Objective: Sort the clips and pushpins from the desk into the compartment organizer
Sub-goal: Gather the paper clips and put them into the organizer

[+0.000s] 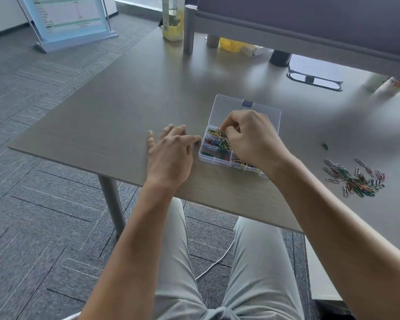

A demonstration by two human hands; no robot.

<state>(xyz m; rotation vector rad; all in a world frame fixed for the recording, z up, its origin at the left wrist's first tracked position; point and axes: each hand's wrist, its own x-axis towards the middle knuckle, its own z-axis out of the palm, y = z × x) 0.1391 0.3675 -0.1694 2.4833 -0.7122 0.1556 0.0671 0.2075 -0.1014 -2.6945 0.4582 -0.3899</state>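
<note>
I see the bench (pixel 102 116) carrying the clear compartment organizer (pixel 245 112), lid open, near its front edge. My left grip (pixel 171 153) lies released beside the organizer's left wall, fingertip touching it; my right grip (pixel 249 139) pinches paper clips (pixel 219 132) over a far compartment. A loose pile of clips (pixel 356 179) lies well apart to the right.

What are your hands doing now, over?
Left hand flat, steadying organizer. Right hand pinching clips over its compartments. Clip pile waits on desk. Nothing blocking.
</note>
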